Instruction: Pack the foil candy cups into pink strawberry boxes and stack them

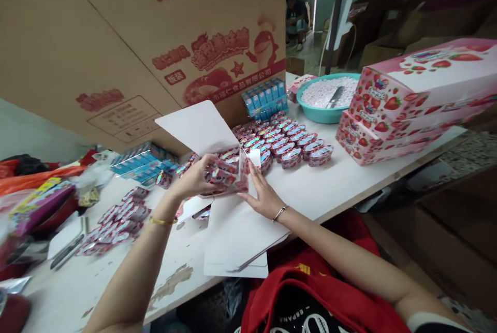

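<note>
An open carton with a white inside stands on the table in front of me, its lid flap (202, 125) raised. Small oval tubs (224, 177) with red-and-pink sides sit at its opening. My left hand (196, 177) is closed around several of these tubs at the carton's left side; its fingertips are partly hidden. Against the carton's right wall lies my right hand (266, 196), fingers along the side and thumb low, steadying it. Flat white card sheets (236, 240) lie beneath, near the table edge. Rows of shiny-lidded oval tubs (291, 157) stand just behind and right.
A tall brown cardboard box (116, 38) walls off the back. Stacked strawberry-print boxes (388, 110) and a teal basin (322, 114) of white pieces stand right. Loose tubs (120, 224), a knife (67, 251) and blue packs (143, 162) lie left. A person (297, 17) sits far behind.
</note>
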A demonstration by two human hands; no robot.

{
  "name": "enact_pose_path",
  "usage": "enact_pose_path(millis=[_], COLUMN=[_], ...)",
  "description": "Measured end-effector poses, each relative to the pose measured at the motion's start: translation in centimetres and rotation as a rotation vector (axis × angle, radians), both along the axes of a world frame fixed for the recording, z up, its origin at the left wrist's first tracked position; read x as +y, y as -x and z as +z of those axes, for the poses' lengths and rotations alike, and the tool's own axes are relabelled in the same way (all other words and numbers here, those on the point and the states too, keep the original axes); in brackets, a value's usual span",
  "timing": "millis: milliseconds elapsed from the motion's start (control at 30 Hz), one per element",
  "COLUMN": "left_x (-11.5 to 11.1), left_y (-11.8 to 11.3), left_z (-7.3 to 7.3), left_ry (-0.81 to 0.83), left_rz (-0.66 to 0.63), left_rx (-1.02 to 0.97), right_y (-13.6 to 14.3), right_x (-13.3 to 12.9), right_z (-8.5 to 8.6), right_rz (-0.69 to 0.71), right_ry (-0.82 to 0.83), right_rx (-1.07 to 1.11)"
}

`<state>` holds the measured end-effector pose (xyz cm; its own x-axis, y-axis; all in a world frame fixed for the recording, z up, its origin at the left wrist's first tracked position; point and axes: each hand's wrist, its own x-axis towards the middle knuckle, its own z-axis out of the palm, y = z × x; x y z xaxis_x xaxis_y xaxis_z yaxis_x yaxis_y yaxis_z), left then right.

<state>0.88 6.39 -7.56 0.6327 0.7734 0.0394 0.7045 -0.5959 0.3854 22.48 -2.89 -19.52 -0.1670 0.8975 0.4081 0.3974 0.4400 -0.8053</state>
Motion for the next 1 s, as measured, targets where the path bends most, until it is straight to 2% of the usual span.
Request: enact_pose_path(millis=[100, 167, 333, 467, 600, 733, 833, 900, 967, 1000], left_x=[0.6, 1.0, 1.4, 0.5, -0.8, -1.2, -0.9, -0.8, -0.6, -0.5], left_y=[-1.1, -1.8, -1.8, -1.5, -2.4, -4.3, -4.6, -3.5, -1.1, 0.3], left_z=[-0.4, -0.1, 0.3, -0.4, -0.4, -0.5, -1.0, -1.5, -2.1, -2.5], left_ry=[-0.055, -0.096, 0.015, 0.044, -0.044, -0.070, -0.142, -0.183, -0.169, -0.140], left_rz=[-0.138, -0.161, -0.209, -0.113, 0.002, -0.033, -0.173, -0.230, -0.189, -0.116], left_rx=[0.207, 0.296, 0.317, 0.292, 0.437, 0.575, 0.498, 0.363, 0.187, 0.075], right_y=[0.2, 0.1, 0.4, 0.7, 0.8, 0.8, 0.8, 0.6, 0.3, 0.2], right_x=[-0.1, -0.2, -0.3, -0.2, -0.1, -0.2, -0.4, -0.4, -0.1, 0.2], right_z=[-1.3, -1.5, -0.9, -0.8, -1.0, -1.1, -1.1, -0.8, -0.4, -0.1], right_rz=[0.028, 0.037, 0.058, 0.061, 0.061, 0.069, 0.077, 0.072, 0.052, 0.039], right_ry=[0.054, 0.071, 0.080, 0.063, 0.058, 0.053, 0.061, 0.063, 0.060, 0.060], right_rx=[-0.007, -0.015, -0.036, -0.041, -0.047, -0.041, -0.045, -0.039, -0.018, -0.004])
